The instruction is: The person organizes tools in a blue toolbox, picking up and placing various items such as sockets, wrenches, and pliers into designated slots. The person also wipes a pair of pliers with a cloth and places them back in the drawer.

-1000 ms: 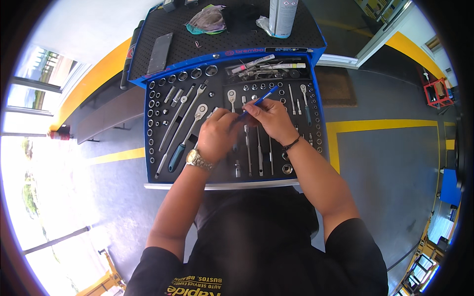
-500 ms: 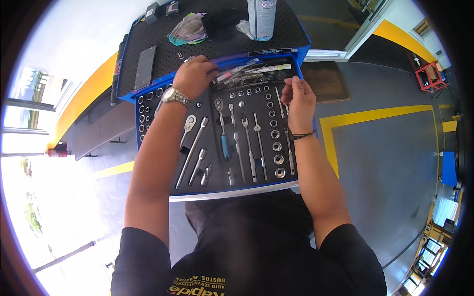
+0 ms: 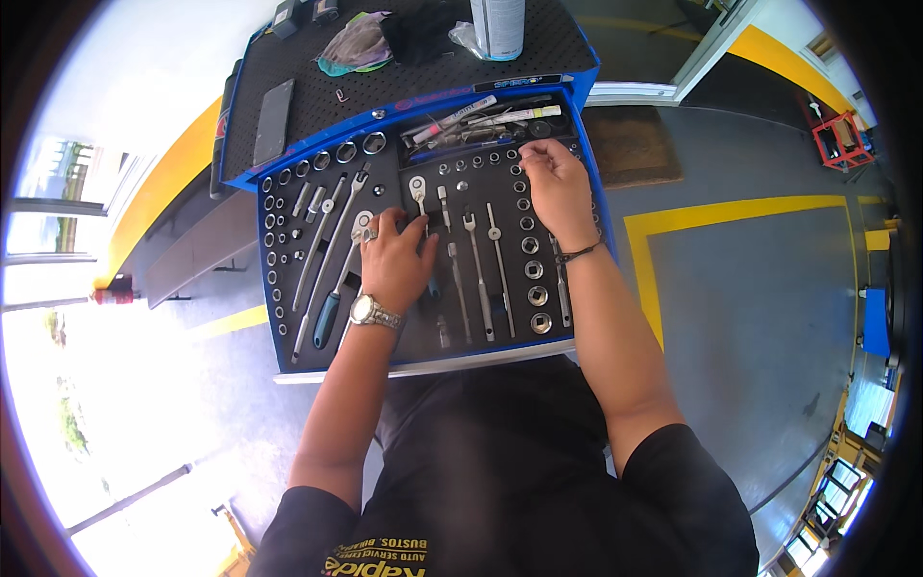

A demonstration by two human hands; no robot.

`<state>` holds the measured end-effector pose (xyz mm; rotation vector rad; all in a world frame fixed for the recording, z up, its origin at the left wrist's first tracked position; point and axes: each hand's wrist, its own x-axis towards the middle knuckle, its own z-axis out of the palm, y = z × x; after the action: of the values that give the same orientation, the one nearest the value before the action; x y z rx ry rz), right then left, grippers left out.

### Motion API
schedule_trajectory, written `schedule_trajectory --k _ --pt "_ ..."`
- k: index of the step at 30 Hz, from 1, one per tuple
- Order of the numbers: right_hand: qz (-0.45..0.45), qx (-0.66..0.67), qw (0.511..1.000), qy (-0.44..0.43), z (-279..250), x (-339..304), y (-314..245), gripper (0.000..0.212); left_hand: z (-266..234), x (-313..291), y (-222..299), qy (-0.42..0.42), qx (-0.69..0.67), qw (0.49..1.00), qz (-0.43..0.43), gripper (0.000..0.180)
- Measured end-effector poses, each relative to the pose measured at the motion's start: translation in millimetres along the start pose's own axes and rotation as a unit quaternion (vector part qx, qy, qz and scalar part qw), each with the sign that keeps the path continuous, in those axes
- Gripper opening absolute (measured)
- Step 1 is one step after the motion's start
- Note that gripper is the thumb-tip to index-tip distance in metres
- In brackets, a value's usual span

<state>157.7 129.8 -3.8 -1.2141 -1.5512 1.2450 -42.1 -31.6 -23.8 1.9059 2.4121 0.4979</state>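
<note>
My left hand [image 3: 396, 258], fingers apart and bent down, is over the tools in a pulled-out blue drawer [image 3: 423, 368]. It lies between a ratchet [image 3: 362, 226] and a blue-handled ratchet [image 3: 417, 188], hiding part of both; I cannot tell whether it touches either. My right hand [image 3: 560, 192] hovers above the upper right of the foam insert, thumb and fingertips pressed together near a row of chrome sockets [image 3: 530, 245]. Whatever is between those fingertips, if anything, is too small to see. Extension bars [image 3: 460, 279] and a sliding T-handle [image 3: 495, 234] lie in the cutouts between my hands.
A compartment at the drawer's back holds pens and loose tools [image 3: 471, 130]. On the perforated top lie a dark flat phone-like slab [image 3: 274, 120] and a crumpled cloth [image 3: 354, 46]; a spray can [image 3: 498, 29] stands beyond. A red cart [image 3: 844, 139] is far right.
My left hand has come down from the drawer's back edge to the ratchets in the middle. My right hand has shifted left and slightly up, over the sockets. The view has shifted slightly.
</note>
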Motion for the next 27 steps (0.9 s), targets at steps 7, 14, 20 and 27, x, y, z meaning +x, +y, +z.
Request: schedule_trajectory --k 7,14,20,27 --pt "-0.025 0.038 0.998 -0.048 6 -3 10 0.017 -10 7 26 -0.116 0.066 0.991 -0.001 0.055" --pt "-0.141 -0.059 0.978 -0.139 20 -14 12 0.016 -31 18 11 -0.240 0.016 0.970 0.028 0.071" --pt "-0.163 -0.072 0.971 -0.158 24 -17 13 0.015 -28 20 29 -0.188 0.105 0.972 0.099 0.080" --pt "-0.137 -0.022 0.984 -0.109 19 -16 6 0.013 -16 24 34 -0.243 0.108 0.959 0.099 0.088"
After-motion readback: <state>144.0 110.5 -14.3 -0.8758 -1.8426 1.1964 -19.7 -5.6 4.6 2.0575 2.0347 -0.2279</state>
